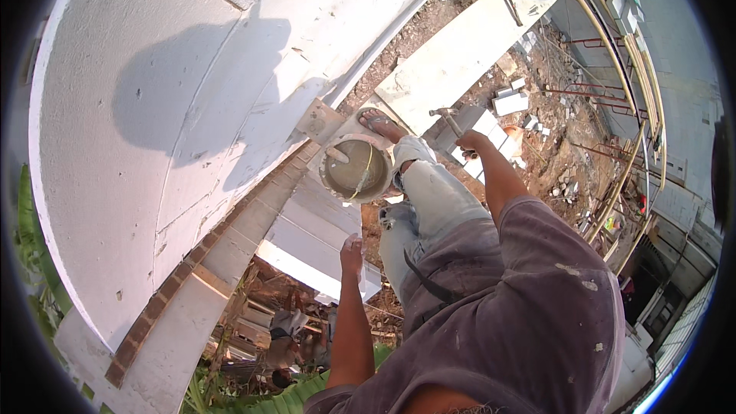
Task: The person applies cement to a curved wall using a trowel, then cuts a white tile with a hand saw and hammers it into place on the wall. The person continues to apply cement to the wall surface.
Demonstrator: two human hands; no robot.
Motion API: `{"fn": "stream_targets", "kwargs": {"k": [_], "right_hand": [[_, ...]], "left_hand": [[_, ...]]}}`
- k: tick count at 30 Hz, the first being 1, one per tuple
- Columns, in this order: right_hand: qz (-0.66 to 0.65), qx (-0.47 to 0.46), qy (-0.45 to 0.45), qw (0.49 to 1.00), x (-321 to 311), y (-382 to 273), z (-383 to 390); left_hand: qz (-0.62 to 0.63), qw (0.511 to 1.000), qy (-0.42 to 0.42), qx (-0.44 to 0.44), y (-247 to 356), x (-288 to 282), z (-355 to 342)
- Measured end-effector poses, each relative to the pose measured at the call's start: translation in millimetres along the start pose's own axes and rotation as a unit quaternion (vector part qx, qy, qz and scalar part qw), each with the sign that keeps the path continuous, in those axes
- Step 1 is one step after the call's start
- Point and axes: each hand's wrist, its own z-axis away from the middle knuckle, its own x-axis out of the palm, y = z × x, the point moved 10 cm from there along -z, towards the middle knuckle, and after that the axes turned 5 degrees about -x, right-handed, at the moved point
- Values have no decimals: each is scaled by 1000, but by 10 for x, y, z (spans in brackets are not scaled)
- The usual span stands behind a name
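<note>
My right hand [474, 142] is closed around the handle of a hammer [452, 118], held out to the right with its head pointing up-left. My left hand [352, 254] hangs low beside stacked pale blocks [322, 222]; its fingers look curled, and whether anything is in them is hidden. Between my feet and the wall stands a round bucket [376, 181] of grey wet mix, with a yellowish handle across it and a tool grip [336, 155] sticking out. A small square grey-brown piece [320, 120] sits against the white block wall [207, 207].
A long pale plank [452, 69] runs away to the upper right, with a dark bar [510, 6] on it. Far below, rubble and broken blocks [510, 100] litter the ground. Poles and red scaffold frames [606, 96] stand at right. Another person [285, 330] is below at lower left.
</note>
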Motion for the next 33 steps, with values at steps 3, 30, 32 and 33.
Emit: {"fn": "stream_targets", "kwargs": {"k": [3,30,32,33], "right_hand": [[11,-45,47,998,40,-293,-636],[225,-573,85,784,1637,-2321,-12],[369,-519,-28,770,2116,-2532,502],[407,-542,-33,735,2318,-2592,698]], "left_hand": [[-99,994,-39,-25,-293,181,-509],[773,619,131,-47,320,786,-1755],[772,625,114,-29,268,693,-1555],[767,634,95,-4,274,665,-1392]]}}
